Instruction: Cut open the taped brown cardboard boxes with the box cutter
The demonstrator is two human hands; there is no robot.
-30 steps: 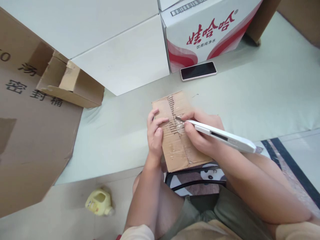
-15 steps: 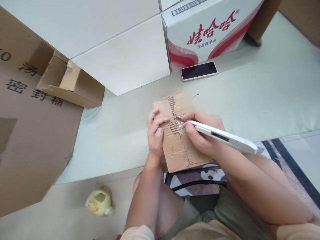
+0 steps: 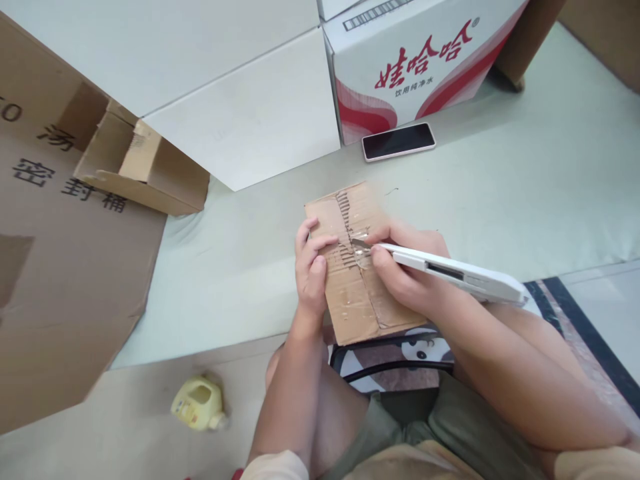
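A small brown cardboard box (image 3: 350,300) lies at the front edge of the covered surface, with ridged torn paper and clear tape along its middle seam. My left hand (image 3: 311,270) grips the box's left side, some fingers resting on its top. In my right hand (image 3: 407,267) is a white utility knife (image 3: 465,275), pinched near its front end between thumb and index finger. The knife's short metal blade points left and touches the torn tape by the seam. My other right fingers are mostly hidden behind the knife and hand.
Behind the box, a phone (image 3: 399,142) lies before a white and red carton (image 3: 405,73). White boxes (image 3: 250,120) stand to its left. A large brown carton (image 3: 75,267) fills the left side. On the floor lies a yellow jug (image 3: 200,403). The pale green cover (image 3: 525,200) extends right.
The knife's blade has shifted slightly down along the seam, and its rear end has swung a little to the right. My left hand and the box look unmoved.
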